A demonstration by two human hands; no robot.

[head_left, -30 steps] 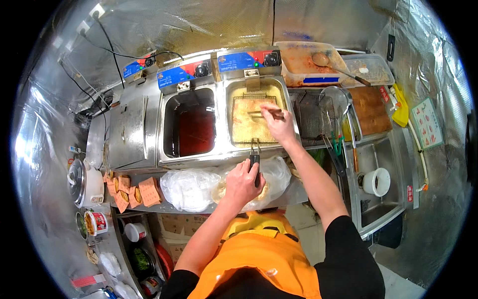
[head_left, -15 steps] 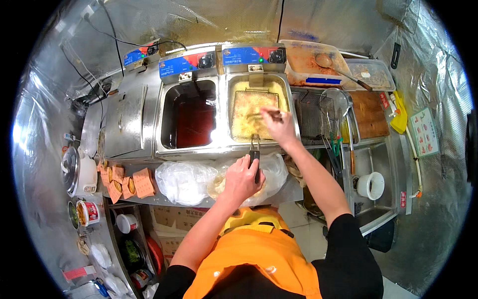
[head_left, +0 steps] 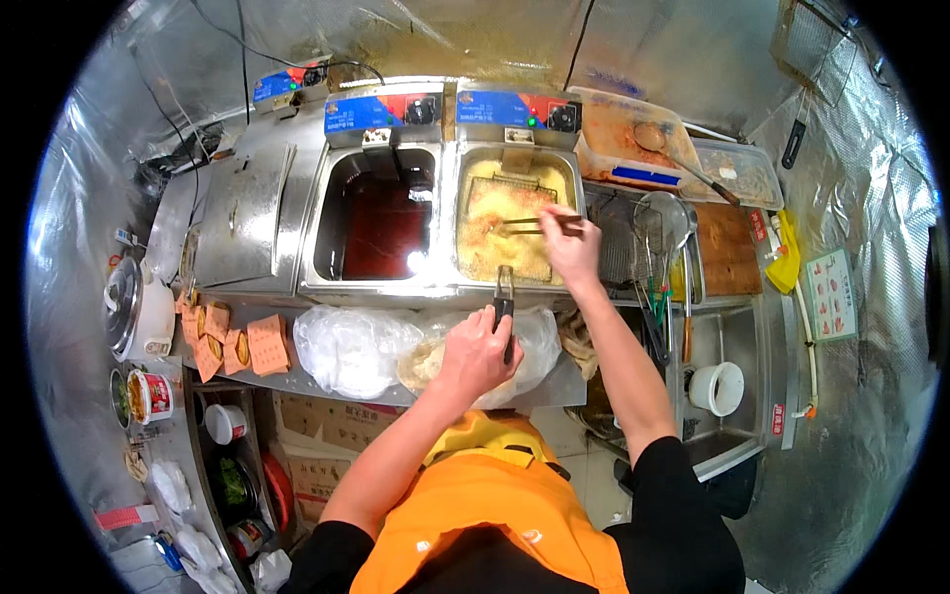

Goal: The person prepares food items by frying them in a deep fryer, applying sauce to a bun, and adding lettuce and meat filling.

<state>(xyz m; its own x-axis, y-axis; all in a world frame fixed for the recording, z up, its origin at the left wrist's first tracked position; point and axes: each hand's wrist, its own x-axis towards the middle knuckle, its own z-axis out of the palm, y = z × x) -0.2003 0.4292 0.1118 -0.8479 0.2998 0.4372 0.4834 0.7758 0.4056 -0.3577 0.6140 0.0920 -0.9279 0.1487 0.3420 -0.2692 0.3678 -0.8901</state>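
Frying in foaming oil [head_left: 479, 170], the food [head_left: 487, 226] sits inside the wire basket [head_left: 515, 182], cooking apparently under way, not yet lifted out; right hand [head_left: 574, 246] grasps chopsticks [head_left: 529, 221] at it; left hand [head_left: 479, 356] grips the black basket handle [head_left: 504, 315]

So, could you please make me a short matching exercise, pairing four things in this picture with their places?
Things
1. black handle
2. chopsticks
3. plain white tub
4. orange paper packets

Places
A. in the sink
B. left of the plastic bags
C. in the right hand
D. in the left hand

Pairs: 1-D, 2-C, 3-A, 4-B
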